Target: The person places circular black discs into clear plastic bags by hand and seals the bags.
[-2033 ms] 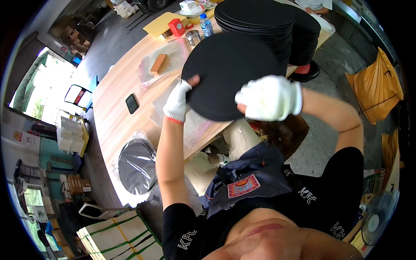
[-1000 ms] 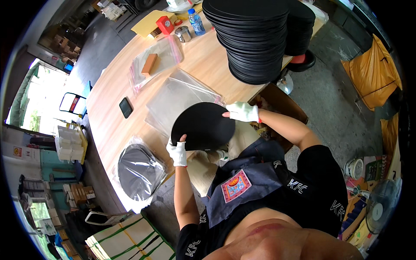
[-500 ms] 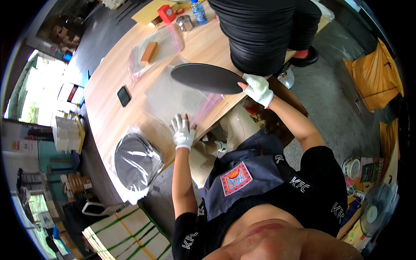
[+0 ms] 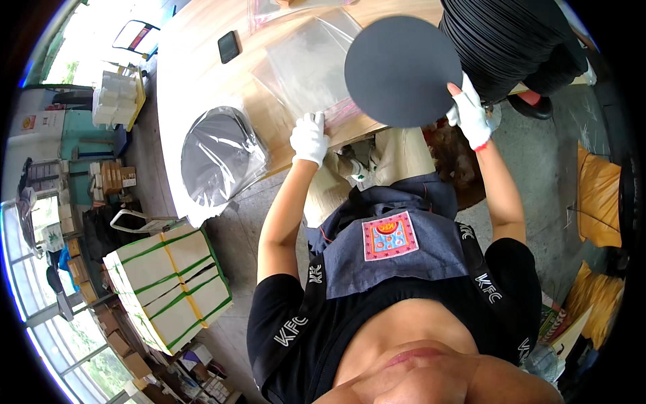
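A flat, round black disc (image 4: 404,71) is held up over the table's near edge, its broad face toward me. My right hand (image 4: 469,116), in a white glove with a bare thumb tip, grips the disc by its right rim. My left hand (image 4: 309,139), also gloved, has its fingers curled at the near edge of a clear plastic bag (image 4: 313,64); its fingertips are partly hidden. The bag lies flat with a pink strip along its near side. Left of that hand sits a stack of black discs wrapped in clear plastic (image 4: 219,158).
A tall stack of black discs (image 4: 508,40) stands at the right of the wooden table (image 4: 195,74). A phone (image 4: 229,47) lies at the far left, and another plastic bag (image 4: 269,10) farther back. A strapped white bundle (image 4: 168,286) stands on the floor at left.
The disc has tipped from nearly edge-on to face me. My left hand has gone from spread fingers to curled ones at the bag. The view has shifted, too.
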`<state>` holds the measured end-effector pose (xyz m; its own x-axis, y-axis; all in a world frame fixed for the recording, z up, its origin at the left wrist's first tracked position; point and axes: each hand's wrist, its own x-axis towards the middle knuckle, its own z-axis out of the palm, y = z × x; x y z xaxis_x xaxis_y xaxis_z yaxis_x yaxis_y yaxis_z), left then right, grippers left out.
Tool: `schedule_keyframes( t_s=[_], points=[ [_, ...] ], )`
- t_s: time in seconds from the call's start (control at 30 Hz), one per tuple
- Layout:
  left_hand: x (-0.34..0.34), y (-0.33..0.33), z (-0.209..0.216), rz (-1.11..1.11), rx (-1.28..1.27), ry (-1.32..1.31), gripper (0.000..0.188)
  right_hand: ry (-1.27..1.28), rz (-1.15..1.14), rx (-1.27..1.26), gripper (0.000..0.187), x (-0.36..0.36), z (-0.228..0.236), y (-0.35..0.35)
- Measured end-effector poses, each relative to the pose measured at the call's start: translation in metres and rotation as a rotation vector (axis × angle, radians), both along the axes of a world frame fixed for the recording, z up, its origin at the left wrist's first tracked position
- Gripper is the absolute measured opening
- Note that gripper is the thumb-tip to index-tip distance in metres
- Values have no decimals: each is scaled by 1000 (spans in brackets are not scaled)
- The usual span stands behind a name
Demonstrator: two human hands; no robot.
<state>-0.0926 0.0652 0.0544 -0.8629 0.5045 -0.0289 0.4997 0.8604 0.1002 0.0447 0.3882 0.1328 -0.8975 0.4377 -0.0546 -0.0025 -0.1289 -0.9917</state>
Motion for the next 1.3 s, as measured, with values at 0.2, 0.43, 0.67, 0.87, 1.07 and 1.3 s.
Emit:
schedule_keyframes(
  t_s=[0.2,0.43,0.67,0.87,1.07,1.3],
  points=[
    [-30,-19,8,-145,214,-153,30,-128,279,-561,51,34,-15,1],
    [-51,-35,-32,-18,184,95,24,-242,409,-675,48,24,-61,-56],
    [-32,-56,-37,149,442,117,30,-168,247,-605,47,-10,-112,-78],
    [-16,-46,-35,232,690,70,24,-26,80,-838,46,-32,-143,-105],
    [36,-29,-39,76,920,386,40,-37,47,-873,41,-49,-147,-142],
    [47,-20,-25,814,1969,-264,69,-93,203,-634,43,-93,-124,-170]
  ],
)
